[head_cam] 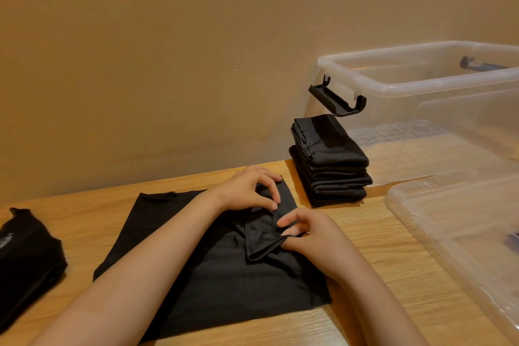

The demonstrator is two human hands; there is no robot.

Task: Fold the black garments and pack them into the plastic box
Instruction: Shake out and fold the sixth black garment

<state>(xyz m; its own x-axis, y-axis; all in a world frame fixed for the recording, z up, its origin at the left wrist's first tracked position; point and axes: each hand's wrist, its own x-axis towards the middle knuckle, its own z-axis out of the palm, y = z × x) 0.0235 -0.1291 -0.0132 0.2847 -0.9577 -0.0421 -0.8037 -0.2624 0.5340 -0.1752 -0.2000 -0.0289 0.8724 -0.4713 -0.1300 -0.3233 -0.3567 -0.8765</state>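
At the far left of the table (362, 267) lies a crumpled black garment (25, 255). In the middle, a second black garment (224, 275) is spread flat. The left hand (250, 188) pinches its cloth near the far right corner with curled fingers. Just beside it, the right hand (311, 236) grips a raised fold of the same cloth. Further right, a stack of folded black garments (331, 160) stands against the clear plastic box (421, 87), its black latch (337, 100) hanging open. A clear lid (463, 233) lies nearest on the right
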